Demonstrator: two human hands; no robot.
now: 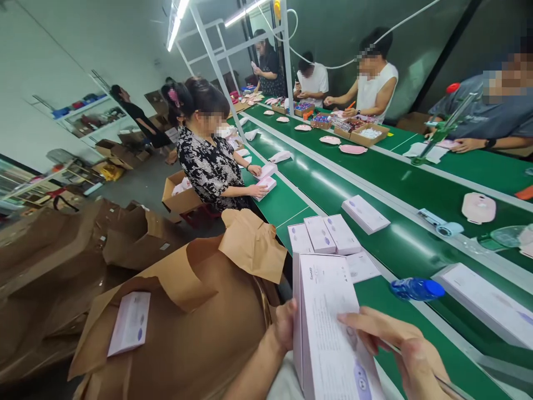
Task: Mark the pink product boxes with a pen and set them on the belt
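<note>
A tall white product box [328,322] with lilac print stands in front of me at the bottom of the view. My left hand [283,325] grips its left edge from behind, thumb showing. My right hand [402,347] lies across the box's right side, fingers bent over its face, with a thin rod-like thing under it that I cannot name. Three matching white boxes [325,234] lie side by side on the green table [291,203] just beyond, and a flat leaflet [361,265] rests beside them.
A large brown paper-lined carton [200,322] at my left holds one white box [130,322]. A blue-capped bottle [414,289] lies on the green conveyor belt [400,244]. More white boxes [365,214] and pink devices [478,208] ride the belt. Several other people work along both sides.
</note>
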